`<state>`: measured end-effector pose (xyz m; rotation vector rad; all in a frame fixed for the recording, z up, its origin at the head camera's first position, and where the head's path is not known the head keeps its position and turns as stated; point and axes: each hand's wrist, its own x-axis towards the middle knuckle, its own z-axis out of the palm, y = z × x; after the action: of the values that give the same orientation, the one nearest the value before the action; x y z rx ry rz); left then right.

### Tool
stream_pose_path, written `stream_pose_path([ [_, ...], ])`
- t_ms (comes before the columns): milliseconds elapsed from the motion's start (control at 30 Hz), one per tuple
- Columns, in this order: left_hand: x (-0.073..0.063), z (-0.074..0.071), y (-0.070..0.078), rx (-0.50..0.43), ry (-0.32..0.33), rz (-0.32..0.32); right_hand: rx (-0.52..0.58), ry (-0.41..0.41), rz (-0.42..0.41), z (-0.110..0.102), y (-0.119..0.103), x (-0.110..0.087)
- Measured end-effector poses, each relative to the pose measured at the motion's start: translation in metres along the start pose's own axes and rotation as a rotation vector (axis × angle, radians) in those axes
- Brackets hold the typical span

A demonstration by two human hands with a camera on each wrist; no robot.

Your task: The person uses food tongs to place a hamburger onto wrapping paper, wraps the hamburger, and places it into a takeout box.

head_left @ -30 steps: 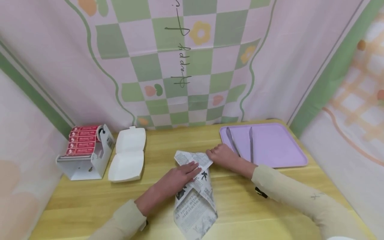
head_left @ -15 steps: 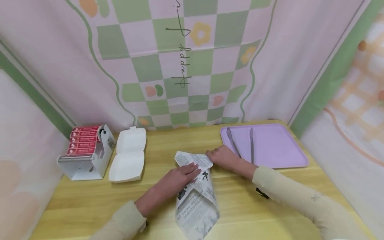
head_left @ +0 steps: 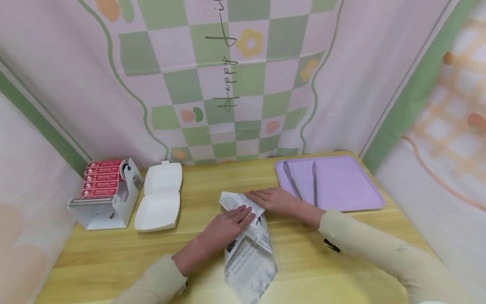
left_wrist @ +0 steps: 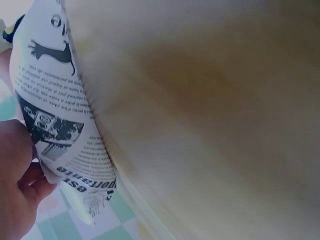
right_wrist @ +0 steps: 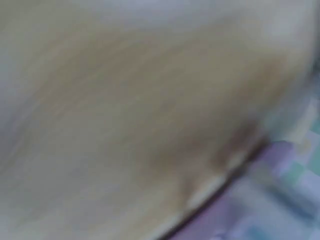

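A parcel of newspaper-print paper (head_left: 252, 264) lies on the wooden table, its far end folded over and its near end a loose pointed flap. My left hand (head_left: 222, 230) rests on its upper part, fingers stretched across the folds. In the left wrist view the rounded side of the parcel (left_wrist: 62, 100) shows, with the left hand's fingertips (left_wrist: 42, 189) at its paper edge. My right hand (head_left: 276, 200) lies on the far right corner, fingers straight and pointing left over the folded end. The parcel's contents are hidden. The right wrist view is blurred.
A purple tray (head_left: 347, 181) with metal tongs (head_left: 292, 181) stands beyond the right hand. At the back left are an open white clamshell box (head_left: 158, 211) and a dispenser (head_left: 117, 211) with a roll of red labels (head_left: 101, 179). A patterned curtain (head_left: 228, 84) hangs behind the table (head_left: 303, 261).
My right hand has let go of the paper's corner, straightened its fingers and slid left onto the folded end. The left hand stays on the parcel.
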<state>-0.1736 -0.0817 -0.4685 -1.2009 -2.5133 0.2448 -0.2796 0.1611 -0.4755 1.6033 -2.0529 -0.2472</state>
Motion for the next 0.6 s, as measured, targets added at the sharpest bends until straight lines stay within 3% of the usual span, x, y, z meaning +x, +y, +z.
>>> stream_pose_path([
  [100, 0.001, 0.0, 0.002, 0.024, -0.001, 0.009, -0.063, 0.085, 0.001, 0.008, -0.005, -0.004],
  [233, 0.002, 0.0, 0.004, 0.007, -0.003, 0.004, -0.13, 0.125, 0.045, 0.016, -0.006, -0.008],
  [367, 0.001, -0.001, 0.003, -0.019, 0.002, -0.021, -0.069, 0.117, 0.122, 0.016, -0.006, -0.006],
  [433, -0.001, -0.001, 0.002, -0.034, 0.003, -0.03, 0.118, 0.083, 0.222, 0.014, -0.008, -0.003],
  [600, -0.002, -0.001, 0.001, -0.024, 0.032, -0.037, 0.799, 0.016, 0.594, 0.001, -0.02, 0.012],
])
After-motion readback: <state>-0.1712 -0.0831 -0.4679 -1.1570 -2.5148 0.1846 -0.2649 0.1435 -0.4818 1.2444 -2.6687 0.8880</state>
